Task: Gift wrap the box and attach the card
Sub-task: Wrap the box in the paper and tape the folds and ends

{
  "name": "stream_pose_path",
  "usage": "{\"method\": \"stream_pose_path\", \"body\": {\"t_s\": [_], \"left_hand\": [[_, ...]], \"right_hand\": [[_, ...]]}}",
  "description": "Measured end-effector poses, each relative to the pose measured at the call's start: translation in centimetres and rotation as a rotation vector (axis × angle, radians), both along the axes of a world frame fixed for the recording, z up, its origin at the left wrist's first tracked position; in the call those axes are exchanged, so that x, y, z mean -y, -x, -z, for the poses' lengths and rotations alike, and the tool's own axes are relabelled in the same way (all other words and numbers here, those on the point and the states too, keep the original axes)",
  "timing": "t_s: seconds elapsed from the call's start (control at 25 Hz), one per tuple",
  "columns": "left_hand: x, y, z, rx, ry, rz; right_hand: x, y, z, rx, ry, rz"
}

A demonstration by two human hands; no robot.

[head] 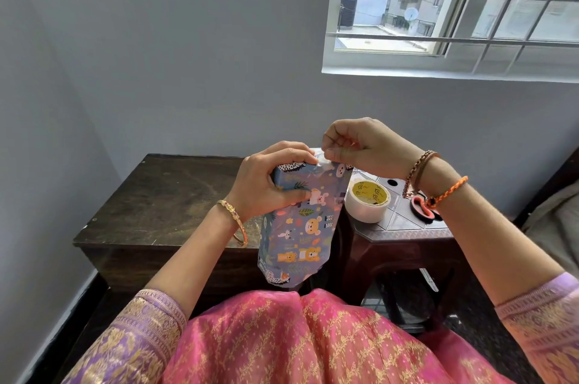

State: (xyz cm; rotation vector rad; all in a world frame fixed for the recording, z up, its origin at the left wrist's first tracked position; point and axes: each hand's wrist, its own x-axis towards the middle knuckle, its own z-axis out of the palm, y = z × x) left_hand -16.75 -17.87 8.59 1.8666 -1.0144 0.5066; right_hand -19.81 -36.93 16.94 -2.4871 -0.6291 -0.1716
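Note:
The box is covered in blue paper printed with cartoon animals and stands on end above my lap, between the two tables. My left hand grips its upper left part, thumb on the front face and fingers curled over the top edge. My right hand pinches a small clear piece, apparently tape, at the box's top edge. A roll of tape lies on the right-hand table. No card is visible.
A dark wooden table stands at the left against the wall. A maroon patterned table at the right holds the tape roll and red-handled scissors, partly hidden by my right wrist. A window is above.

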Motion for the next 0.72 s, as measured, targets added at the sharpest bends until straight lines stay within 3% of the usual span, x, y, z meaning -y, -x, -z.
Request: {"method": "stream_pose_path", "body": {"t_s": [0.2, 0.72], "left_hand": [[-0.04, 0.05, 0.01, -0.005, -0.001, -0.015], [-0.14, -0.04, 0.18, 0.086, 0.022, -0.019]], "right_hand": [[-0.27, -0.10, 0.04, 0.003, 0.090, 0.023], [-0.46, -0.42, 0.31, 0.049, 0.040, 0.025]]}}
